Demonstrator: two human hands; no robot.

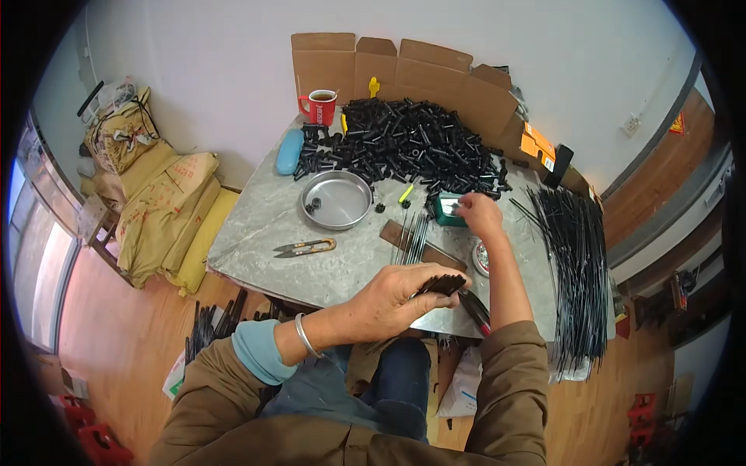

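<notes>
Her left hand (388, 299) grips a bundle of black rods (444, 284); at one o'clock, the right hand (479, 214) pinches into a small green box (448, 208) on the desk (256, 225).

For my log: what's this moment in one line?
left hand: holds black bundle | right hand: at green box | table: tray, snips

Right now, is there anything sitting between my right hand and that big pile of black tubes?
Nothing visible blocks it. The right hand rests at the small green box, and the pile of black tubes begins just beyond it. Only a few loose tubes lie along that edge.
</notes>
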